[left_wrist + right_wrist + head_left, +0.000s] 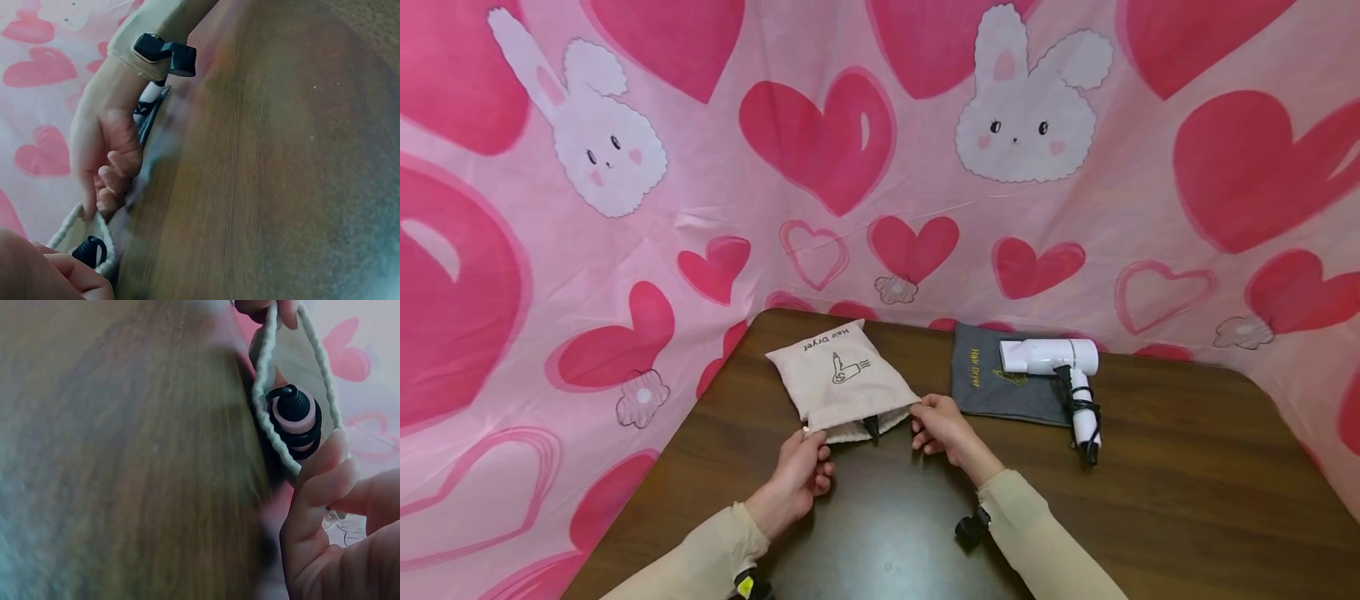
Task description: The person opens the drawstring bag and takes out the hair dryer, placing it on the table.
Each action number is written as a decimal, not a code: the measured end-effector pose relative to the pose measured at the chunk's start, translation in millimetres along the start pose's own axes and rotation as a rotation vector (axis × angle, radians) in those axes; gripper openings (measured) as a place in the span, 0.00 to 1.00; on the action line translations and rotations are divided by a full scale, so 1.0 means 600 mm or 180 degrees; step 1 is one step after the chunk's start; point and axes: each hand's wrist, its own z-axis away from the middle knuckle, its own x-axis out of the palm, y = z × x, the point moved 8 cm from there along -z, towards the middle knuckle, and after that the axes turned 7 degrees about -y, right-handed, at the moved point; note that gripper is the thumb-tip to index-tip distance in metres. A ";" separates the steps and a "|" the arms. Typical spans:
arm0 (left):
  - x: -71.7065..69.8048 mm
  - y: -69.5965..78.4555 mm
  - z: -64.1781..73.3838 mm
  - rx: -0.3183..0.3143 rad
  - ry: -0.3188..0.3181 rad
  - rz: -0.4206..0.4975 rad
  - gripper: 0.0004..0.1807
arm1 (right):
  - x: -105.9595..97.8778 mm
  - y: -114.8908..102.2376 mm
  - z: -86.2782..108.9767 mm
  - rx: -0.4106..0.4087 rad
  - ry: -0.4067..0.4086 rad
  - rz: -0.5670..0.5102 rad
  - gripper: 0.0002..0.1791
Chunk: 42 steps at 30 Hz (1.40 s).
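Observation:
A cream drawstring pouch (850, 379) printed "Hair Dryer" lies near the table's far left, its mouth toward me. My left hand (797, 475) pinches the left corner of that mouth. At the opposite corner, my right hand (951, 429) grips the edge between thumb and fingers. Between the hands the opening gapes. Inside, the right wrist view shows a pink handle end with a black cord (294, 415) wound round it; the rest is hidden by the cloth. In the left wrist view, the black coiled cord (90, 250) shows within the corded rim.
Right of the pouch, a white hair dryer (1048, 357) with its black cord wrapped round the handle lies partly on a dark grey pouch (973, 383), also printed "Hair Dryer". A pink heart-and-rabbit curtain (925, 192) hangs behind the brown wooden table (1210, 467).

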 end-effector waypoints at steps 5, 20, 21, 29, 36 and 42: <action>0.002 -0.003 0.000 -0.0015 -0.0050 -0.0019 0.06 | 0.004 -0.002 0.001 -0.0050 -0.0038 0.0096 0.07; -0.010 -0.008 0.003 -0.0124 -0.0049 -0.0018 0.05 | -0.009 -0.004 0.000 -0.0018 0.0112 -0.0045 0.05; -0.009 -0.008 0.004 -0.0129 -0.0061 -0.0030 0.05 | -0.010 -0.003 0.000 -0.0009 0.0115 -0.0053 0.05; 0.006 -0.009 0.010 -0.0144 -0.0164 -0.0093 0.05 | -0.015 -0.003 0.000 0.0003 0.0181 -0.0059 0.08; 0.023 -0.014 0.013 -0.0183 -0.0278 -0.0144 0.06 | -0.018 -0.008 0.004 -0.0014 0.0169 -0.0018 0.10; 0.039 -0.019 0.017 -0.0216 -0.0391 -0.0117 0.08 | -0.026 -0.012 0.008 -0.0062 0.0188 -0.0030 0.11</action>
